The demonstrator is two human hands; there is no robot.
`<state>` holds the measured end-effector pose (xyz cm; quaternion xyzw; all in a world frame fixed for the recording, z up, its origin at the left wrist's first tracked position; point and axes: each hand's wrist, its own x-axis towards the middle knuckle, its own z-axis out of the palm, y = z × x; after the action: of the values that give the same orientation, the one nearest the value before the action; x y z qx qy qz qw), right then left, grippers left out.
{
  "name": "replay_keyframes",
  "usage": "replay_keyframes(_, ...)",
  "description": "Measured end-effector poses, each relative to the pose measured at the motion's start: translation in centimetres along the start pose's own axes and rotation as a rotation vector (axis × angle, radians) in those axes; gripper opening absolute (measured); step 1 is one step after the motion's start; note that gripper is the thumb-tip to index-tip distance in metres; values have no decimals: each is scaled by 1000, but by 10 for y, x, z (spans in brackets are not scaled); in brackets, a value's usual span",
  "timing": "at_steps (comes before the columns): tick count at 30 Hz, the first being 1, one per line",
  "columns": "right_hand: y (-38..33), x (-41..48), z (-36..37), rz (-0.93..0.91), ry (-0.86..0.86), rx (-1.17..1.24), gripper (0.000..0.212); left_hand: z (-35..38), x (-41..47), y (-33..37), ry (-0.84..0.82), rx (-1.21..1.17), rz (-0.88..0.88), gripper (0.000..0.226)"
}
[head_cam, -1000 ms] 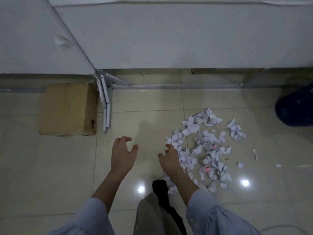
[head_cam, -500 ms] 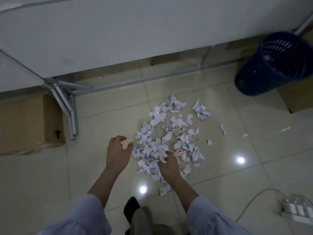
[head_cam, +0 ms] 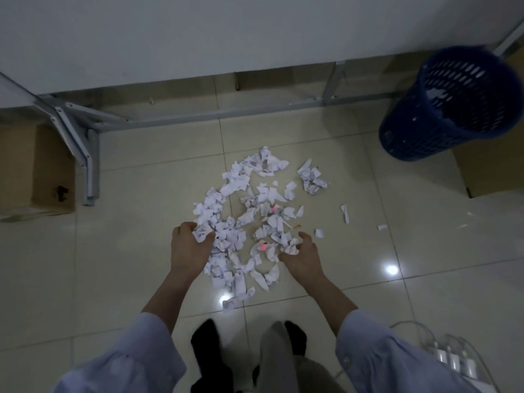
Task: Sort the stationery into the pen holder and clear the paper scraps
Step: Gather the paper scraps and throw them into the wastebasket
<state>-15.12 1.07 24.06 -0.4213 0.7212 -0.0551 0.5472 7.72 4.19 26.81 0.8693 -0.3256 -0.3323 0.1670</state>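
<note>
While both hands are reaching down mid-frame, the paper scraps point(head_cam: 249, 219) are lying in a loose pile on the tile floor point(head_cam: 136, 251), center of frame. Left hand point(head_cam: 188, 249) is sitting at the pile's left edge, fingers curled w/ a few scraps between thumb and fingers. Right hand point(head_cam: 302, 256) is at the pile's lower right edge, fingers bent over a small clump of scraps. Can't tell if either is actually gripping tight. A blue mesh bin point(head_cam: 450, 103) is standing upper right, well apart from the pile, w/ a few white bits inside. A cardboard box point(head_cam: 37, 171) is sitting at left, beside the metal desk leg point(head_cam: 85, 154). A power strip point(head_cam: 453, 361) is showing lower right.
</note>
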Motion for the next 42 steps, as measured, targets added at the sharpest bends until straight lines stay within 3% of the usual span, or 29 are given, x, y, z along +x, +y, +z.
replay_keyframes(9, 6, 29, 3, -19, -24, -73, 82, 6, -13, -43, 14, -6, -126, 49)
replay_keyframes(16, 0, 46, 29, -196, -70, -337, 81, -8, -1, -86, 57, -6, -254, 49)
replay_keyframes(28, -16, 80, 38, -354, -278, -467, 83, -11, -3, -97, 281, -103, -381, 50)
replay_keyframes(34, -21, 99, 9, -473, -376, -548, 85, 41, -29, -81, 353, -203, -407, 52)
replay_keyframes(42, 1, 145, 26, -468, -466, -478, 88, 132, -31, -100, 313, -354, -485, 58)
